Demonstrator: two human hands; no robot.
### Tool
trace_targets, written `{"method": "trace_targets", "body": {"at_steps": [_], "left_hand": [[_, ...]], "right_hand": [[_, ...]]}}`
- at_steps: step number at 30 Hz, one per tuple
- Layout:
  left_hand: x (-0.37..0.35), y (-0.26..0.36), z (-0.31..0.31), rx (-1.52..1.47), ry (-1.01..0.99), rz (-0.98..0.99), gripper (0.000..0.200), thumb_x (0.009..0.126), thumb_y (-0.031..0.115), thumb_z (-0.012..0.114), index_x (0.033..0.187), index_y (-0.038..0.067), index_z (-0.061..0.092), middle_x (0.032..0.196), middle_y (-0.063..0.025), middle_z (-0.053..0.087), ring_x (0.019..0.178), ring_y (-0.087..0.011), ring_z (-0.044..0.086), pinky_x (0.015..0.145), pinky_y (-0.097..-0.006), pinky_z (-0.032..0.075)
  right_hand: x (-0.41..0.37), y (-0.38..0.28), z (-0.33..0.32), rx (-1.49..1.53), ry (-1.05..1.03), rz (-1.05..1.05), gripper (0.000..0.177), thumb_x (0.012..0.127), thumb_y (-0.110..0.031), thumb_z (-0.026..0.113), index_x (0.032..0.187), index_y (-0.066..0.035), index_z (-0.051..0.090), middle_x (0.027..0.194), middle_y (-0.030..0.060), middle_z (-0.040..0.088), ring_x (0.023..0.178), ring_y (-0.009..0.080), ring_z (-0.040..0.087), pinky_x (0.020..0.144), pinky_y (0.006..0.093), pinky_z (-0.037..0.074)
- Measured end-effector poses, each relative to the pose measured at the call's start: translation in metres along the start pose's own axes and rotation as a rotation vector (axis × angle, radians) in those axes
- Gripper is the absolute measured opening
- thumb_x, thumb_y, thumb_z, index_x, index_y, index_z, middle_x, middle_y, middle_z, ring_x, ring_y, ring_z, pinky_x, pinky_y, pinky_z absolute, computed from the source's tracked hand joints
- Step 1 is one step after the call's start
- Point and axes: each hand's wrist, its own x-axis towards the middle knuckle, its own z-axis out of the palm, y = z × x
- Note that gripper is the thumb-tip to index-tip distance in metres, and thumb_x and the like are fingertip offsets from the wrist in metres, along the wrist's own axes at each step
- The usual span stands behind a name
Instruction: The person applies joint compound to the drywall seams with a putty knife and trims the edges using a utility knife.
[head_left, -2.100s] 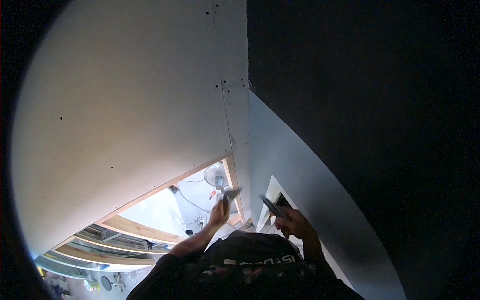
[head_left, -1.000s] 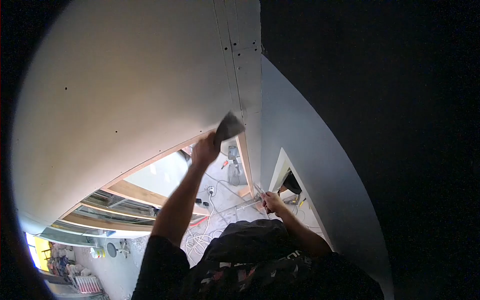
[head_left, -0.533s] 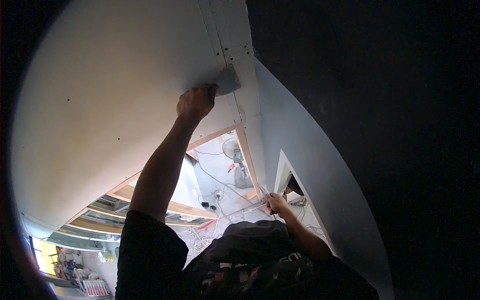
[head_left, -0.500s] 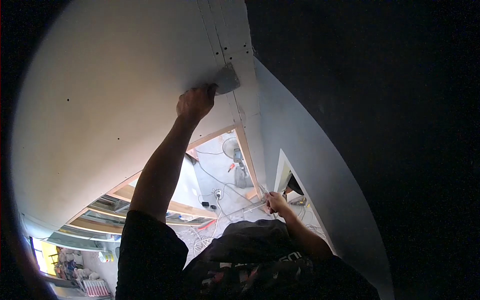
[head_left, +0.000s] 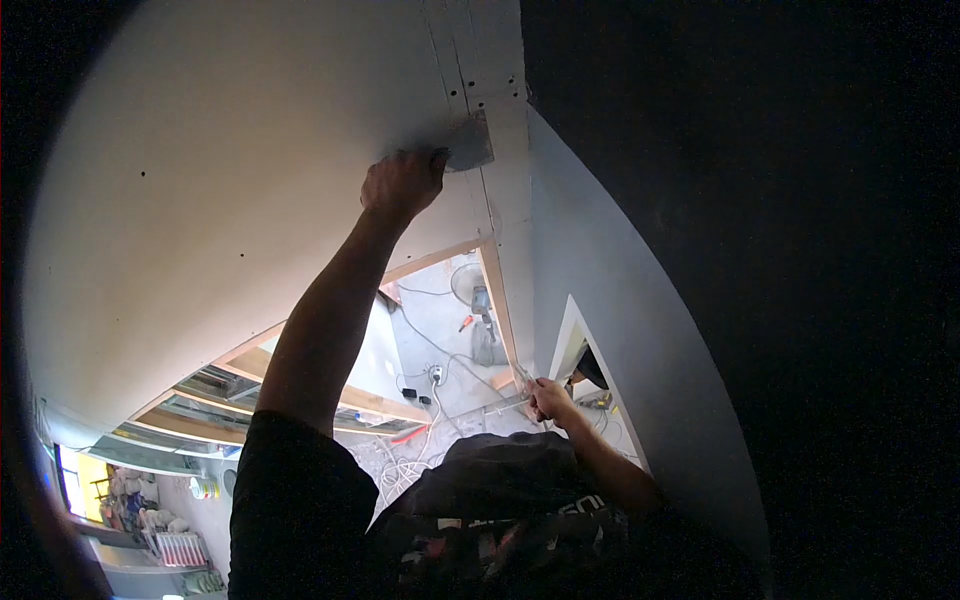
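Note:
My left hand (head_left: pixel 403 184) is raised at the upper middle, its fingers wrapped round the handle of a flat putty knife (head_left: pixel 470 142). The blade lies against the pale board ceiling (head_left: pixel 250 150), over a long seam and just below a group of dark screw holes. Lower down, near my chest, my right hand (head_left: pixel 549 400) is closed on a thin tool (head_left: pixel 524 374), whose shape is hard to make out.
A wood-framed opening (head_left: pixel 498 290) shows a floor with cables and a red tool (head_left: pixel 466 323). A blue-grey wall (head_left: pixel 630 300) with a white-edged opening is at right. Wooden-edged shelving (head_left: pixel 210 420) stands at lower left, with piled items beyond it.
My left hand and the putty knife have shifted slightly up and right in view, as have the seam and holes. Both hands keep their hold.

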Motion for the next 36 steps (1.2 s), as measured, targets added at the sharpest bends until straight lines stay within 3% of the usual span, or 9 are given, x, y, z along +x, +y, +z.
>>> {"method": "trace_targets", "body": {"at_steps": [8,10,26,28,35,36], "left_hand": [[0.002,0.004,-0.007,0.069,-0.062,-0.006,0.049,0.101,0.05,0.042,0.105,0.012,0.074,0.101,-0.0199,0.072,0.096,-0.0382,0.071,0.085,-0.0516,0.057],[0.004,0.001,-0.003,0.06,-0.011,0.033,0.05,0.102,0.05,0.042,0.107,0.012,0.073,0.102,-0.0198,0.072,0.098,-0.0382,0.07,0.085,-0.0516,0.057],[0.006,0.004,-0.001,0.008,-0.094,-0.07,0.049,0.1,0.052,0.045,0.111,0.012,0.073,0.109,-0.0191,0.071,0.104,-0.0379,0.069,0.091,-0.0513,0.054],[0.006,0.004,0.0,0.006,-0.081,-0.076,0.05,0.1,0.052,0.045,0.111,0.012,0.073,0.109,-0.0187,0.071,0.105,-0.0385,0.068,0.091,-0.0523,0.054],[0.004,0.008,-0.006,0.014,-0.085,-0.048,0.052,0.1,0.054,0.043,0.114,0.014,0.072,0.11,-0.0191,0.071,0.104,-0.04,0.068,0.09,-0.0531,0.054],[0.001,0.012,-0.013,0.012,-0.1,-0.079,0.052,0.1,0.055,0.043,0.115,0.014,0.072,0.11,-0.0193,0.071,0.105,-0.0398,0.068,0.091,-0.0532,0.054]], "right_hand": [[0.005,0.004,-0.005,0.013,-0.029,-0.009,0.036,0.105,-0.034,0.047,0.087,-0.004,0.054,0.067,0.0058,0.053,0.045,0.015,0.047,0.04,0.0319,0.041],[0.011,0.009,-0.007,0.035,-0.04,-0.016,0.034,0.102,-0.034,0.051,0.097,-0.001,0.057,0.067,0.0077,0.055,0.044,0.0191,0.051,0.037,0.0359,0.043],[0.009,-0.011,0.008,0.165,0.003,-0.175,0.039,0.103,-0.037,0.05,0.094,0.001,0.057,0.064,0.0058,0.053,0.042,0.0152,0.048,0.039,0.0334,0.042],[0.009,-0.018,0.009,0.138,0.009,-0.158,0.031,0.105,-0.033,0.047,0.094,-0.005,0.053,0.065,0.0027,0.05,0.043,0.0125,0.046,0.038,0.0295,0.041],[0.011,-0.055,0.015,0.085,0.105,-0.285,0.033,0.105,-0.036,0.047,0.092,-0.007,0.054,0.062,0.002,0.05,0.04,0.0135,0.046,0.037,0.0298,0.04],[0.009,-0.071,0.013,-0.022,0.214,-0.45,0.029,0.104,-0.03,0.049,0.093,-0.004,0.055,0.066,0.0083,0.054,0.049,0.0231,0.053,0.046,0.0372,0.045]]}}
